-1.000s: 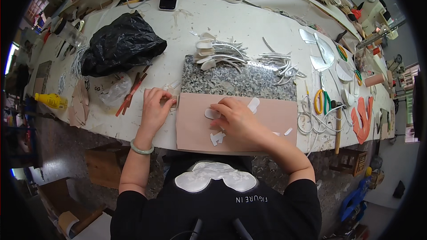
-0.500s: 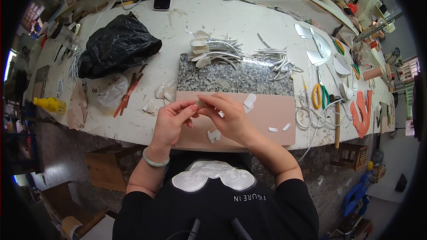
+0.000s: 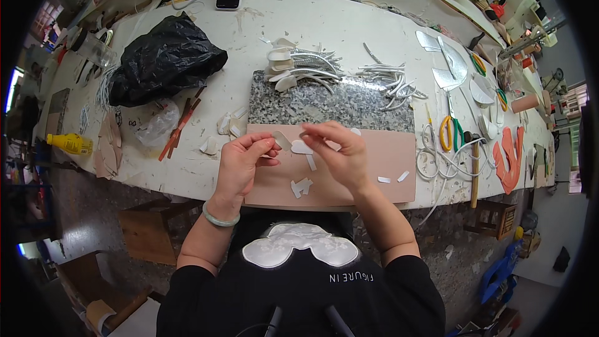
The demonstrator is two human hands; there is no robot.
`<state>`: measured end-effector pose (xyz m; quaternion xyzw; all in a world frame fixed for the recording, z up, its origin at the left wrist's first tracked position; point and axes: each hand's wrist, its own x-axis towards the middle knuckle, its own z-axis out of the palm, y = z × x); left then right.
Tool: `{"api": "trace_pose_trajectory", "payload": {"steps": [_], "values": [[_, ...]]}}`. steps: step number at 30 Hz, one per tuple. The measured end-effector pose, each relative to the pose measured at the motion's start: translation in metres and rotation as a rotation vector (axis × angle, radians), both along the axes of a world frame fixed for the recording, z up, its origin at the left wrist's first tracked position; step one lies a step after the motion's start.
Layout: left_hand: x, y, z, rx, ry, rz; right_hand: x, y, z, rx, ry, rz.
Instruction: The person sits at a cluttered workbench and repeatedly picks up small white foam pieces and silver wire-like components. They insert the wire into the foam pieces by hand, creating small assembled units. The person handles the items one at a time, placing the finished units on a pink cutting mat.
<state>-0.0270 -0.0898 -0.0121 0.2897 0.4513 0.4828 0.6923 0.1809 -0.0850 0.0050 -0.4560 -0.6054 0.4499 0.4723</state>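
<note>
Both hands are up over the pink mat [image 3: 380,168] on the counter [image 3: 349,25]. Left hand [image 3: 240,165] pinches a small white strip [image 3: 282,140], long axis running up-left to down-right. Right hand [image 3: 340,153] pinches a rounded white piece [image 3: 302,147] just beside it, between the hands.

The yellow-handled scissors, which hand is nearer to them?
Right. The right hand is just left of the yellow-handled scissors; the left hand is farther left, beyond it.
</note>
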Motion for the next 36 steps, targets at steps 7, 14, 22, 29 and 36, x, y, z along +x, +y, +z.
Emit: {"api": "trace_pose_trajectory", "payload": {"steps": [7,14,22,29,36], "values": [[0.016,-0.006,0.001,0.052,0.004,-0.025,-0.012,-0.002,-0.006,0.491,-0.387,-0.017],[0.008,-0.012,0.019,-0.047,-0.105,-0.169,-0.002,-0.002,0.003,0.778,-0.466,0.064],[0.008,-0.017,0.028,0.071,0.051,-0.192,0.004,-0.007,0.023,0.806,-0.501,0.141],[0.012,-0.023,0.035,0.277,0.38,-0.344,0.019,-0.007,0.036,0.645,-0.562,0.328],[0.022,-0.022,0.043,0.222,0.324,-0.369,0.029,-0.022,0.019,0.045,0.025,0.161]]}}
